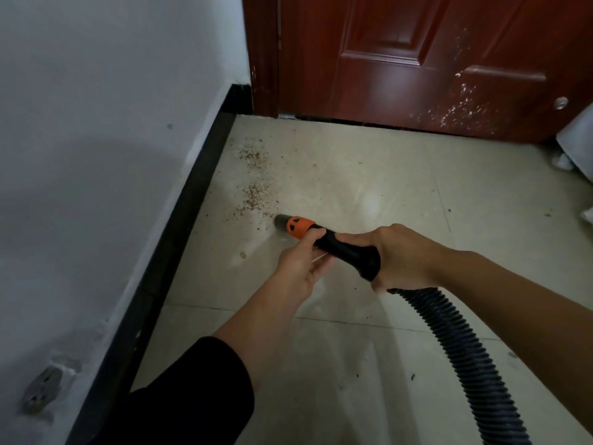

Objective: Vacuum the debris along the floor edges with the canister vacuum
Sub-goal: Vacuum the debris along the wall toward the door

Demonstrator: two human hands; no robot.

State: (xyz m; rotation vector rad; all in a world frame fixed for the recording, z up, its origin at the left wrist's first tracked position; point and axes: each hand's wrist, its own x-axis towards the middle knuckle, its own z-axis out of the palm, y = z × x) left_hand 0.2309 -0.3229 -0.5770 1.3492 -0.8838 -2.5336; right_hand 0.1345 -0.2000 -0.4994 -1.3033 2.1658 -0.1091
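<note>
Both hands grip the vacuum nozzle (324,240), left hand (300,268) and right hand (402,255) fingers clamped round it, tip beside the debris (255,195) near the left baseboard (179,226).

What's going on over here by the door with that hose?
A person is vacuuming along the floor edge. The right hand grips the vacuum nozzle by its black handle, and the left hand pinches it behind the orange collar. The tip sits at the near end of a debris patch beside the black baseboard; the debris is not yet picked up.
</note>
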